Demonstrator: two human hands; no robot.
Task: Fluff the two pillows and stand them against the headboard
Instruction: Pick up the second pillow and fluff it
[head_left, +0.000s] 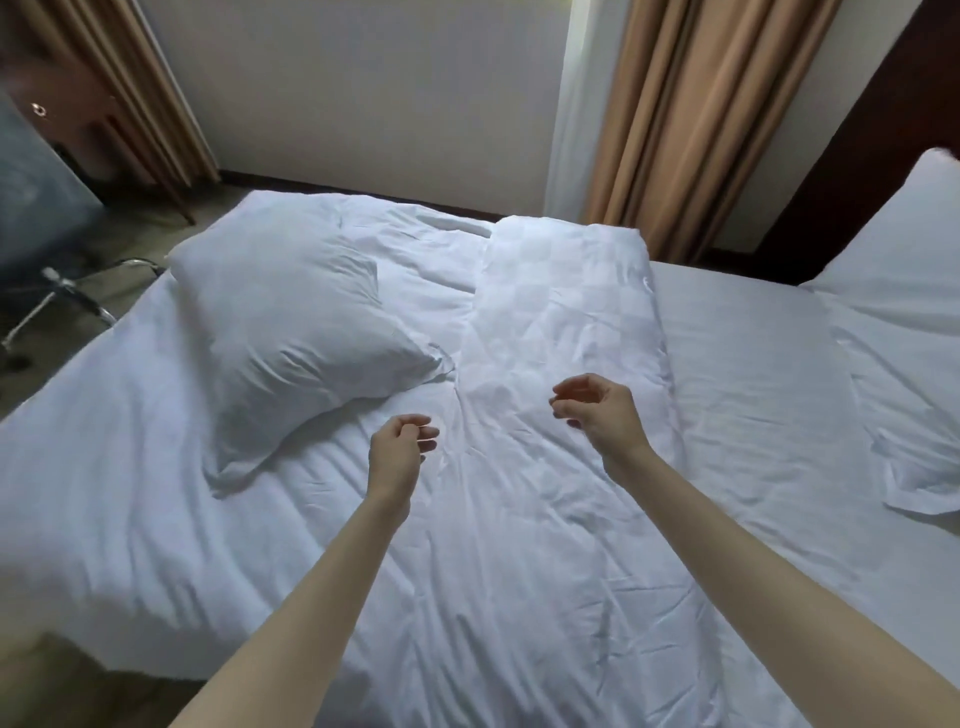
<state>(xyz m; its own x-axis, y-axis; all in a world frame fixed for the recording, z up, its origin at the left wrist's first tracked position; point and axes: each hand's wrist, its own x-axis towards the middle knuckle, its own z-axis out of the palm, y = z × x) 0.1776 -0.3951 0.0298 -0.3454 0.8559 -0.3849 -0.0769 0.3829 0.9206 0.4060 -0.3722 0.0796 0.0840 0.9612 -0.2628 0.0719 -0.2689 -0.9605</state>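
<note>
One white pillow (291, 332) lies flat and crumpled on the bed's left side, away from the headboard. A second white pillow (904, 249) leans upright against the dark wooden headboard (852, 171) at the far right edge. My left hand (397, 447) hovers just below the flat pillow's near corner, fingers loosely curled, holding nothing. My right hand (597, 410) hovers over the folded duvet (561, 322) in the middle, fingers half curled and apart, empty.
The bed's white sheet (753, 395) is wrinkled. Tan curtains (691, 119) hang beyond the far side of the bed. A dark wooden desk (78, 104) and a chair base (57, 301) stand at the left, close to the mattress edge.
</note>
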